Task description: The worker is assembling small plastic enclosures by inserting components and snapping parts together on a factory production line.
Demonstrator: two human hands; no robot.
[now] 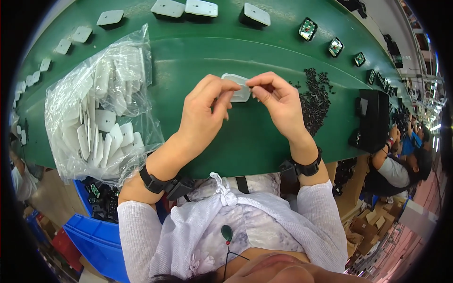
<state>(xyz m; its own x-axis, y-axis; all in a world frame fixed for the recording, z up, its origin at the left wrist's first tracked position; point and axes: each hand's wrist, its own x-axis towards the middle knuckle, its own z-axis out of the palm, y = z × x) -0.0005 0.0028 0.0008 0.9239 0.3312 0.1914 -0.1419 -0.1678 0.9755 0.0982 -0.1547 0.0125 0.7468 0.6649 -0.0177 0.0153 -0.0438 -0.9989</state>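
Sitting between the two hands, over the green table (245, 146), the lid (241, 96) is see-through white and looks thin. It should feel light and a bit stiff, smooth enough to slip, and it may crack if bent hard. Its rim looks like the best place to hold it. The left hand (200, 106) curls over its left side, one fingertip across the top; how tight it holds, one cannot tell. The right hand (281, 96) has thumb and first finger close together by the right rim, and whether they pinch the lid or something tiny is hard to see. On the left, a clear bag (144, 52) is full of white plates (106, 120), leaning and piled up. Below it, a blue bin (80, 191) holds black parts (111, 203). Black bits (317, 101) lie heaped to the right.
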